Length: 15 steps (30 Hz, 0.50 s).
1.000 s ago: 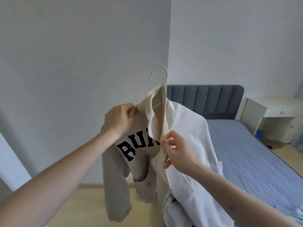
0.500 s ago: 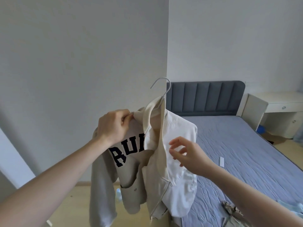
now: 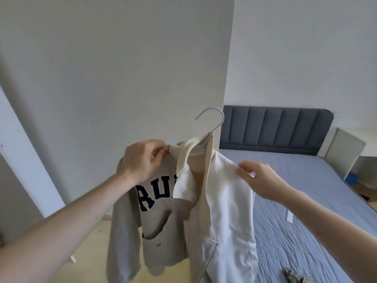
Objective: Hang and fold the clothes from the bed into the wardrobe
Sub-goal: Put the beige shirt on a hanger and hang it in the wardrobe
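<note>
The left hand (image 3: 142, 160) is gripping the hanger (image 3: 195, 139) end, hook pointing up; right hand (image 3: 259, 178) fingers are pinching the cream jacket (image 3: 228, 201) shoulder, jacket hanging lengthwise downward.

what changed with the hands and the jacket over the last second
The right hand left the jacket's front edge near the collar, opened, and moved out to its right shoulder, where it now pinches the fabric. The left hand kept its grip at the left shoulder; the jacket stayed on the hanger.
</note>
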Tool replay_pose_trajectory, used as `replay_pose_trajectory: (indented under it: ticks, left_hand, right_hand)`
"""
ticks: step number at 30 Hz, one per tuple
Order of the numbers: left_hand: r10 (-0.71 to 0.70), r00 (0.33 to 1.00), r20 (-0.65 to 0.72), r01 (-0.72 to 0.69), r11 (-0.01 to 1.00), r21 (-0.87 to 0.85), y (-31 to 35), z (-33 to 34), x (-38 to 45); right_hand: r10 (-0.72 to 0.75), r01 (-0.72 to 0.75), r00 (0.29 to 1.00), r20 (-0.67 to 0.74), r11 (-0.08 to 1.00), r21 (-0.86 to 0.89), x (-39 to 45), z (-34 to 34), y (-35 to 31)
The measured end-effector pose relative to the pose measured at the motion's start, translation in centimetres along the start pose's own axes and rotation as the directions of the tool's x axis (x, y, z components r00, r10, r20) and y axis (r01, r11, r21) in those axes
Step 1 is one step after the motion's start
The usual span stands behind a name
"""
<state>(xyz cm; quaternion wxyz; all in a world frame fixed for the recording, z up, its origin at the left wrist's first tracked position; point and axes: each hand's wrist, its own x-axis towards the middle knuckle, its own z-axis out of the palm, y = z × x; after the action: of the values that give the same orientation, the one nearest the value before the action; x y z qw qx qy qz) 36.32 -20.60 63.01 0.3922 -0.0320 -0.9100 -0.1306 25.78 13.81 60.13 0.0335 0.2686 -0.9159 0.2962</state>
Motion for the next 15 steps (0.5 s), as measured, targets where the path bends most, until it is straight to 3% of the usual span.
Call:
replay_pose_trajectory:
  ticks: [4,9,15]
  left_hand:
    - [-0.050,0.998,0.033,0.051,0.999,-0.015,-0.6,0.1,-0.7]
    - [-0.122,0.989,0.090,0.122,0.993,0.003,-1.6,-0.7,-2.3]
    - [-0.316,0.939,0.132,0.292,0.940,0.173,-1.4,-1.7,-6.0]
  right_hand:
    - [-0.119,0.106,0.990,0.073,0.981,0.161,0.4,0.9,0.4]
    - [-0.107,0.092,0.994,0.007,0.888,0.451,1.0,4.1,-0.9]
    - [-0.185,0.127,0.981,0.060,0.844,0.521,2.2,7.1,-3.0]
